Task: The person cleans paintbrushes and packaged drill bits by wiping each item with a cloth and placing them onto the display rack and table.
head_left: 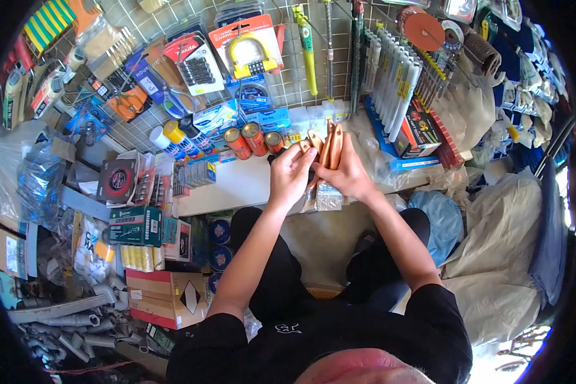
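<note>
Several paint brushes (330, 148) with orange-brown wooden handles are bunched together above the shelf's front edge, handles pointing up and away. Their lower ends look wrapped in clear plastic (329, 197). My right hand (347, 171) is wrapped round the bunch from the right. On the left side, my left hand (290, 174) is closed with thumb and fingertips on a handle at the bunch's edge. The fingertips between the two hands are partly hidden.
A white shelf (237, 185) runs in front of a wire grid (288, 70) hung with packaged tools. Orange cans (254, 139) and spray cans (166, 142) stand behind my left hand. A screwdriver box (134, 226) is at left, a blue plastic bag (436, 221) at right.
</note>
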{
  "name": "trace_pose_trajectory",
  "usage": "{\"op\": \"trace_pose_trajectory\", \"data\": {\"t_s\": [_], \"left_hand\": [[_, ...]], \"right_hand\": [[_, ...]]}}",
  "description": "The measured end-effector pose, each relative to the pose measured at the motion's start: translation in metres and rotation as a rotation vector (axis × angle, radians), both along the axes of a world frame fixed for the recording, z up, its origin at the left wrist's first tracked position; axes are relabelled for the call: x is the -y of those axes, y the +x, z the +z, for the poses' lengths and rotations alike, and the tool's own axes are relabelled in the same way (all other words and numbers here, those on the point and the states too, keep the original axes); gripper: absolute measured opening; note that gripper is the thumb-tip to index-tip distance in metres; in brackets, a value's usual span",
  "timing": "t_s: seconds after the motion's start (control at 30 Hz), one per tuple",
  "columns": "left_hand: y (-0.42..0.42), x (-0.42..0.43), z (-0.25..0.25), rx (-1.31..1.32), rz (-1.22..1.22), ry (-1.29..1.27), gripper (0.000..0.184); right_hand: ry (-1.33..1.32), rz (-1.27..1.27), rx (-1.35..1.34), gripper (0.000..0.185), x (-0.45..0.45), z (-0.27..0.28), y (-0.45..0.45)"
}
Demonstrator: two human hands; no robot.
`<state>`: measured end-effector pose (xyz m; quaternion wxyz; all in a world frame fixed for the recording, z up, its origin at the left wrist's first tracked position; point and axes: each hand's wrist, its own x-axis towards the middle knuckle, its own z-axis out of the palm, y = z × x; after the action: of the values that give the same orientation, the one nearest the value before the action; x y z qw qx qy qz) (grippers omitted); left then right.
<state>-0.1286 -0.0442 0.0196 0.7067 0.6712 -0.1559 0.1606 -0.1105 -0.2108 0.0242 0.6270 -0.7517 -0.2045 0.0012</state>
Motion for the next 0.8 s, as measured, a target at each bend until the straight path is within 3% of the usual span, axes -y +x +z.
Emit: {"op": "trace_pose_trajectory", "data": {"t_s": [0.03,0.1,0.17,0.23,0.4,0.47,0.53,0.6,0.73,0.8], "left_hand": [[-0.001,-0.001,0.005,0.001,0.003,0.008,0.018],[-0.004,-0.005,0.018,-0.040,0.077,-0.244,0.026],[0.006,-0.030,0.026,0.086,0.195,-0.237,0.034],[0.008,-0.061,0.058,0.188,0.317,-0.308,0.032],[-0.011,-0.127,0.202,0.634,0.591,-0.003,0.027],[-0.027,-0.145,0.262,0.466,0.814,0.186,0.027],[-0.016,-0.176,0.306,0.626,0.780,0.148,0.029],[0.007,-0.217,0.349,0.960,0.962,0.371,0.030],[0.025,-0.236,0.403,0.864,0.838,0.215,0.028],[0.037,-0.252,0.419,0.904,0.998,0.494,0.038]], "right_hand": [[0.086,0.008,-0.064,0.065,-0.001,0.004,-0.002],[0.048,-0.004,-0.106,0.074,0.005,0.000,-0.004],[0.312,-0.094,0.251,0.083,0.004,-0.026,0.014],[0.447,-0.027,0.114,0.092,0.015,-0.004,0.003],[0.342,-0.132,0.038,0.070,0.042,-0.004,0.005],[0.347,-0.147,0.080,0.064,0.044,-0.013,0.009],[0.358,-0.161,0.133,0.060,0.041,-0.014,0.011],[0.368,-0.151,0.066,0.061,0.037,-0.012,0.007],[0.364,-0.111,0.074,0.065,0.027,-0.011,0.006],[0.373,-0.115,0.078,0.067,0.021,-0.008,0.002]]}}
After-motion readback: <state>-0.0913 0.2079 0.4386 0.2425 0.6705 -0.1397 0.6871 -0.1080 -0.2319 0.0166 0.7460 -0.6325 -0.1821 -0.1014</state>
